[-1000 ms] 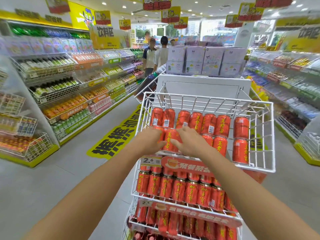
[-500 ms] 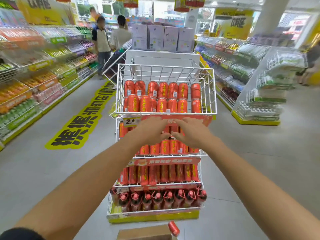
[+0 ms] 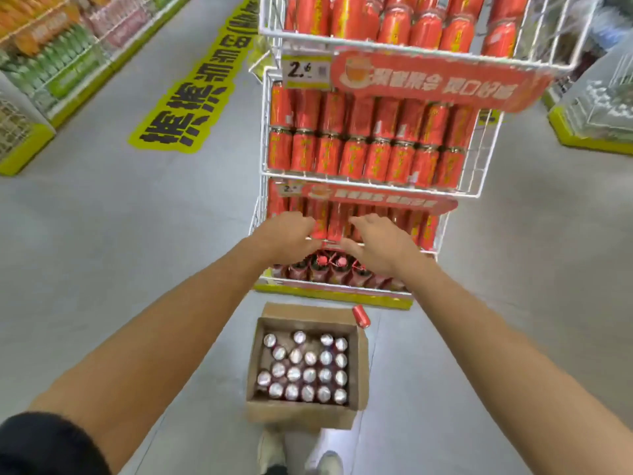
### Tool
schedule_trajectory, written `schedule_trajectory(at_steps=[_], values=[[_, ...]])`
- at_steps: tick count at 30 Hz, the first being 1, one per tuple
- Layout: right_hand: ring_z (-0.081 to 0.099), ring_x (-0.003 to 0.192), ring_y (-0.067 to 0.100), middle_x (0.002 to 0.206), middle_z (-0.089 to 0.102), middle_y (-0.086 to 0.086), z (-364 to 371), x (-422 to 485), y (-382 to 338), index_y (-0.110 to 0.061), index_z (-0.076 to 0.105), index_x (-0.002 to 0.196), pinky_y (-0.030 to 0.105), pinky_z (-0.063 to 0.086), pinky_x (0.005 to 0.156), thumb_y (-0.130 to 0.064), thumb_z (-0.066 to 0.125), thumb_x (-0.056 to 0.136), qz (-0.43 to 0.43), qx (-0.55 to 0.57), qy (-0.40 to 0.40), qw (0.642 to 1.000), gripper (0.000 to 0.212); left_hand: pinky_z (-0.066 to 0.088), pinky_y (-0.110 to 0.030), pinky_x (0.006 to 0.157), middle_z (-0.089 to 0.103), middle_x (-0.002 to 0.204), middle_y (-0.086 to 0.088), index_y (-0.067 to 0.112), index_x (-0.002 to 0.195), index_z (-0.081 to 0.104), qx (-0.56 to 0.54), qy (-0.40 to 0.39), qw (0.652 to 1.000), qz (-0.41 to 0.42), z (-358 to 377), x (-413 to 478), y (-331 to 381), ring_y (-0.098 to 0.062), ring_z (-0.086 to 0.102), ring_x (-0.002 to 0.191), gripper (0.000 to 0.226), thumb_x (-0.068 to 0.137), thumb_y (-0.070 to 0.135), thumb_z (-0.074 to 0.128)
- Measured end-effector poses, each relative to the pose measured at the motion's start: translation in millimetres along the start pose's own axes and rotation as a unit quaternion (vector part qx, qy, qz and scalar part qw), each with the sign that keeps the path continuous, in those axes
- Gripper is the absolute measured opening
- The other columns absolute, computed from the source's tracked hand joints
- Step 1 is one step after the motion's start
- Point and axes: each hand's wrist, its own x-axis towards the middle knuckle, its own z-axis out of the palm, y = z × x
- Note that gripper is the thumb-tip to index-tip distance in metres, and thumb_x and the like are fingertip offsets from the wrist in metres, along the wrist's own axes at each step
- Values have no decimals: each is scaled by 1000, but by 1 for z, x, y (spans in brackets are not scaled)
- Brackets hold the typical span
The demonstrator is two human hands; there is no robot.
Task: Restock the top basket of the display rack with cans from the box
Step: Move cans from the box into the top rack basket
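An open cardboard box [image 3: 306, 414] stands on the floor by my feet, packed with several upright cans [image 3: 308, 368] showing silver tops. One red can [image 3: 361, 316] lies on the floor by the box's far right corner. The white wire display rack [image 3: 479, 159] rises ahead; its top basket [image 3: 561, 39], at the frame's top edge, holds red cans. My left hand [image 3: 289, 236] and my right hand [image 3: 380, 246] hang side by side, palms down, above the box and in front of the lower shelves. Both hold nothing, fingers slightly apart.
Lower rack baskets are full of red cans, with bottles on the bottom tier. Shelving with drinks [image 3: 51, 60] runs along the left. A yellow floor sticker [image 3: 195, 87] lies left of the rack. Another shelf unit [image 3: 596, 108] stands at right. My shoes [image 3: 301, 457] are behind the box.
My view has tilted down from the top basket to the box on the floor. Both hands left the basket's front and dropped lower, still empty.
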Motion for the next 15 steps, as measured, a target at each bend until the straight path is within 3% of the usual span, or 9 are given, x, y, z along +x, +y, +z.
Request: schedule_trajectory(at_steps=[6,10,12,15], values=[[50,131,39,138,54,16,208,-22,15,-14,50,143,51,49,102,-53,50,101,16,39,-155,987,57,50,-43,92,64,120,-15,8,121,61,-52,-146,986,-69,199,-15,-43,-34,60,114,44,98,44,55],[55,125,34,135,58,8,331,-31,31,-24,53,136,50,50,98,-55,42,98,38,55,-191,979,50,44,-34,81,64,117,-12,8,112,61,-91,-175,977,-86,315,-12,-64,-31,59,113,30,98,34,56],[56,121,34,129,61,10,388,-26,40,-20,56,134,47,51,95,-54,46,99,44,62,-205,976,49,43,-34,81,64,117,-10,11,115,62,-94,-182,975,-91,371,-7,-78,-29,60,111,31,98,36,56],[57,117,35,121,62,13,471,-10,57,-16,56,129,45,52,90,-52,48,100,62,63,-211,974,47,41,-33,78,63,112,-10,18,99,55,-98,-195,970,-103,457,11,-106,-28,59,107,24,98,42,53]])
